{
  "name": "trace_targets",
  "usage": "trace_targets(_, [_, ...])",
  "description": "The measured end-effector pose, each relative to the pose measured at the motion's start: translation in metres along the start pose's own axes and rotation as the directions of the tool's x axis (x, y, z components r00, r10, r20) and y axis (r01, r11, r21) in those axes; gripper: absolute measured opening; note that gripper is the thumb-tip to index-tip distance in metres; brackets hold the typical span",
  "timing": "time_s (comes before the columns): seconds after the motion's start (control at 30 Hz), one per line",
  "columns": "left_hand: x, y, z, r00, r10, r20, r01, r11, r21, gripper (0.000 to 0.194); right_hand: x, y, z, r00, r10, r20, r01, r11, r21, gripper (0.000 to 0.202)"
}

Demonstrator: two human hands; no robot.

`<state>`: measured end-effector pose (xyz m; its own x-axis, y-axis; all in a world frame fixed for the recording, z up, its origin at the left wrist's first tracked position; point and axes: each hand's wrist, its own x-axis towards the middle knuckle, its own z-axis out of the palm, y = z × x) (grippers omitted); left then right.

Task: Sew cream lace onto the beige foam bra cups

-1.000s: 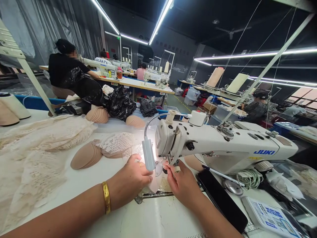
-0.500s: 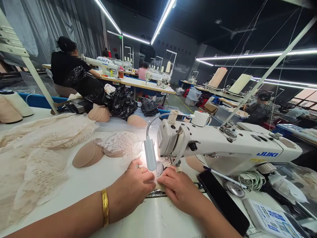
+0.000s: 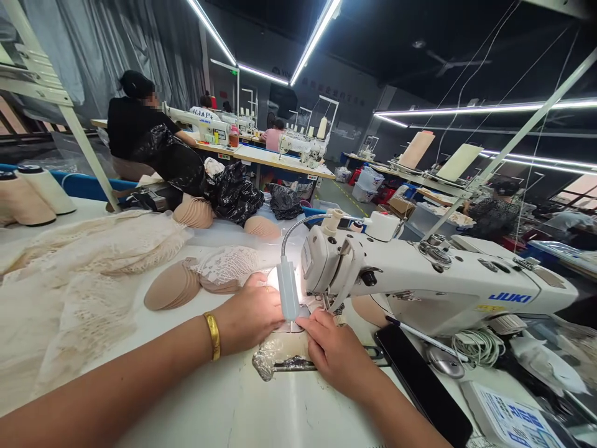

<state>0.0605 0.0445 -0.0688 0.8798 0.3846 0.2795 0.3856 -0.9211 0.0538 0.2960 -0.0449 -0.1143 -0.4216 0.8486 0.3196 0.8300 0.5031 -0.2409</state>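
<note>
Both hands are at the needle end of a white JUKI sewing machine (image 3: pixel 433 274). My left hand (image 3: pixel 247 314), with a gold bangle (image 3: pixel 212 336) on its wrist, lies left of the needle area, fingers curled inward. The small grey lamp (image 3: pixel 288 292) covers part of its fingertips, and what they hold is hidden. My right hand (image 3: pixel 338 351) is closed beside the presser foot, its index finger reaching toward the plate. Whatever it grips is too small to make out. Left of the hands are a stack of beige bra cups (image 3: pixel 170 286) and a lace-covered cup (image 3: pixel 228 266).
Cream lace fabric (image 3: pixel 93 267) spreads over the left of the table. A black phone (image 3: pixel 422 382), a white box (image 3: pixel 506 410) and a coil of pale cord (image 3: pixel 482 345) lie right. Thread cones (image 3: pixel 41 190) stand far left. A co-worker in black (image 3: pixel 140 124) sits beyond, near black plastic bags (image 3: pixel 237 190).
My left hand has moved up and away from the table's front edge, further in behind the lamp, uncovering the metal plate edge. My right hand stays near the needle. The view has shifted slightly.
</note>
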Motion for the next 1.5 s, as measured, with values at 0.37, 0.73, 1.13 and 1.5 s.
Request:
trace_targets(0.37, [-0.021,-0.070,-0.018,0.878,-0.453,-0.154,0.460,0.888,0.007,0.027,-0.002,0.003,0.003,1.000,-0.007,-0.017,0.007,1.000,-0.002,0.037])
trace_targets(0.73, [-0.032,-0.012,-0.058,0.855,-0.350,0.384,0.494,0.776,-0.392,0.014,-0.002,0.003,0.001,0.996,-0.050,-0.080,0.052,0.998,0.031,0.036])
trace_targets(1.13, [-0.040,0.032,-0.014,0.887,-0.413,0.206,0.391,0.910,0.137,0.023,-0.001,-0.011,-0.004,0.991,-0.124,-0.055,0.127,0.989,0.070,0.030])
trace_targets(1.5, [-0.022,0.037,0.033,0.995,-0.097,0.034,0.098,0.995,-0.019,0.030,-0.001,-0.005,-0.006,0.995,-0.098,-0.009,0.098,0.994,0.049,0.029])
